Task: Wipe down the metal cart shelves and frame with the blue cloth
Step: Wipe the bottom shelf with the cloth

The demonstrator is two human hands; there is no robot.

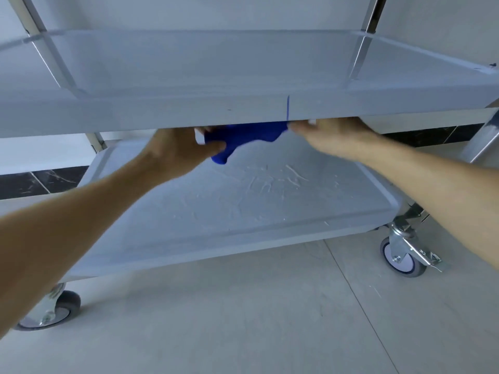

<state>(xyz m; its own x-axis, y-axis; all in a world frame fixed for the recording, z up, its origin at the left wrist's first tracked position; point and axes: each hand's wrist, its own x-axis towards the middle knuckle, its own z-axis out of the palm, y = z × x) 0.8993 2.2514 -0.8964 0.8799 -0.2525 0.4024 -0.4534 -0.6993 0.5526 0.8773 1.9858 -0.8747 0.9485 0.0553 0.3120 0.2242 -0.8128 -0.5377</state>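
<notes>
**Cloth held under the upper shelf edge, both hands engaged**

Head view. Cloth position first: the blue cloth (pixel 244 136) hangs bunched between my two hands, just beneath the front lip of the upper shelf (pixel 189 114) and above the lower shelf (pixel 243 201). My left hand (pixel 179 147) has its thumb pressed onto the cloth's left end, fingers closed around it. My right hand (pixel 328 136) reaches to the cloth's right end with its fingertips tucked under the shelf lip; I cannot tell whether those fingers are pinched on the fabric or only touching it, since the lip hides them. A thin blue streak runs up the shelf's front face above the cloth.

Handling judgement: the cloth appears soft, light and limp. It droops in a loose fold below the left thumb, so it will not hold a shape unaided. I would take it in a flat wad under the palm, not by one corner, so that pressure spreads across the metal.

The lower shelf surface shows pale streaks and scuffs. The frame posts (pixel 361 49) look polished and probably slippery. The cart stands on casters (pixel 402 256); the right one carries a brake lever, so the cart may roll under firm wiping.
</notes>
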